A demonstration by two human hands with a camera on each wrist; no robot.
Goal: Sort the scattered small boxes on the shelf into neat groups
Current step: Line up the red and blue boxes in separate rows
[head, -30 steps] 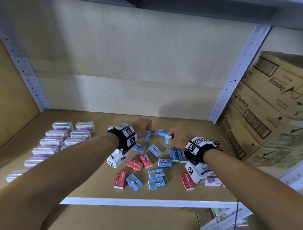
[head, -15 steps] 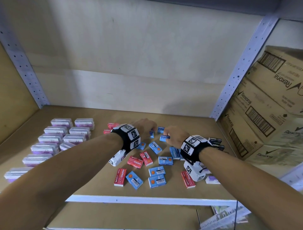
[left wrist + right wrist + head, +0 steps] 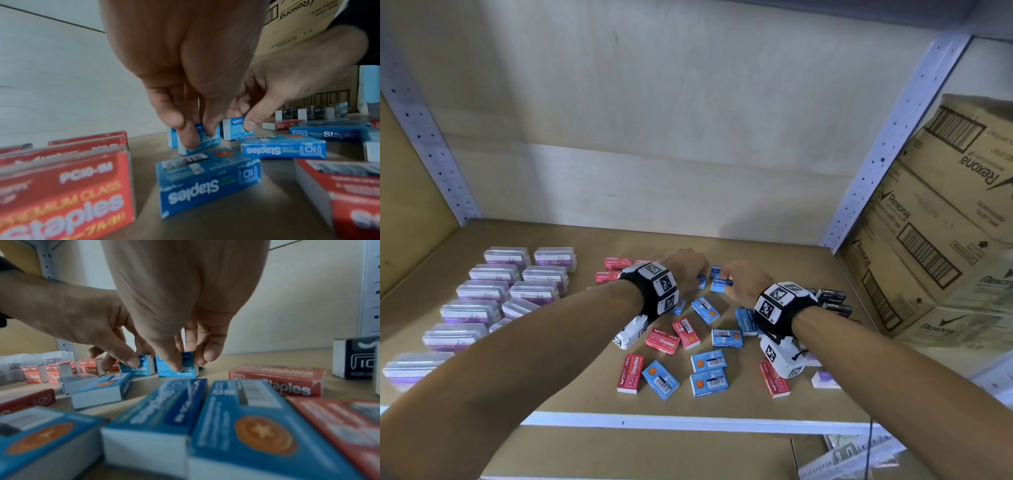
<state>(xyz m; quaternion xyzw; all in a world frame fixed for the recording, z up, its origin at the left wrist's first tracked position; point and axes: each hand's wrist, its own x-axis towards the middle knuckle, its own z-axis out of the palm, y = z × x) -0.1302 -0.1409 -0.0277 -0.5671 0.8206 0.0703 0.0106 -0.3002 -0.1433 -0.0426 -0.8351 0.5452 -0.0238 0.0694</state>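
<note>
Small red and blue staples boxes lie scattered on the wooden shelf. My left hand pinches a blue staples box that stands on edge on the shelf, behind the scatter. Right beside it, my right hand pinches a second blue box between thumb and fingers, also upright. The two boxes stand side by side, a small gap apart. Another blue box stands just behind the left one.
Clear purple-labelled cases fill neat rows at the left. Red boxes stand in a row at the back, black boxes at the right. Rexona cartons are stacked beyond the right upright. The white front edge is near.
The right hand has carried its blue box left and down, onto the shelf beside the left hand's box. Both hands have closed in on each other.
</note>
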